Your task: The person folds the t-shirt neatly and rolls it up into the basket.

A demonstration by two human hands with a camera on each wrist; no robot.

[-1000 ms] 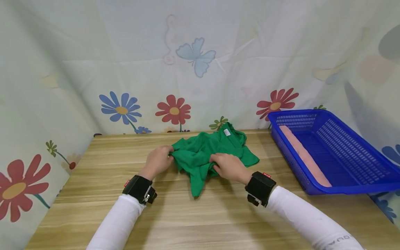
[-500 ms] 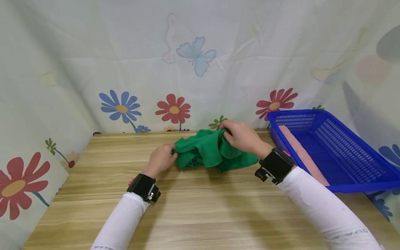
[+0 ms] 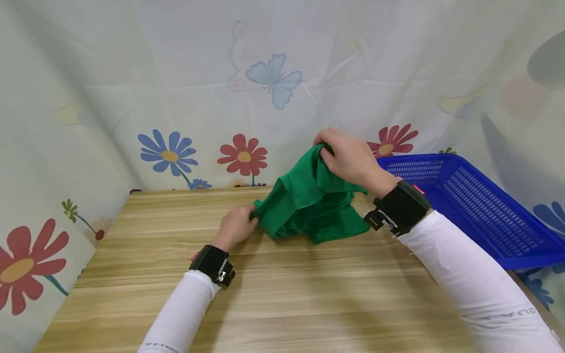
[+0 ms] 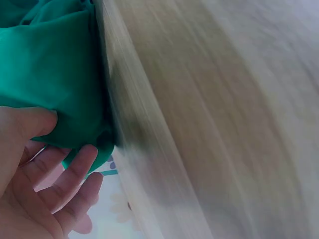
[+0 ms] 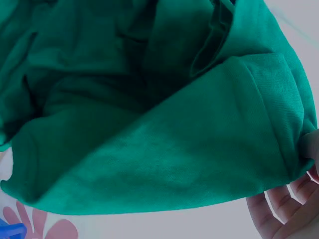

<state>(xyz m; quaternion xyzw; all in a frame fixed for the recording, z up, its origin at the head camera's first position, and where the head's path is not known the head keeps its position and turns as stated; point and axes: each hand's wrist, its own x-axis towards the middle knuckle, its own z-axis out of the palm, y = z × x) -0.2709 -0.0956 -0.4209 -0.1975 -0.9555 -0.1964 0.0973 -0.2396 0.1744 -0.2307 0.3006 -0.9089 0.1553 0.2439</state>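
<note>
A crumpled green shirt (image 3: 304, 201) is partly raised off the wooden table, its lower folds still lying on the surface. My left hand (image 3: 238, 224) pinches its left corner low at the tabletop; in the left wrist view the thumb lies over the green shirt (image 4: 55, 74) and the fingers are behind it. Higher and to the right, my right hand (image 3: 348, 157) grips the shirt's upper edge and holds it up. A hemmed, folded stretch of the shirt (image 5: 199, 134) spans the right wrist view, with the right hand (image 5: 291, 209) pinching its corner.
To the right stands a blue plastic basket (image 3: 494, 196) with perforated walls, partly covered by my right forearm. The wooden table (image 3: 282, 294) ends at a pale curtain (image 3: 194, 108) printed with flowers and a butterfly.
My right hand has let go of the shirt's front, moved back and right, and lifted the far edge. The front point has folded away. My left hand keeps its corner, shifting slightly right.
</note>
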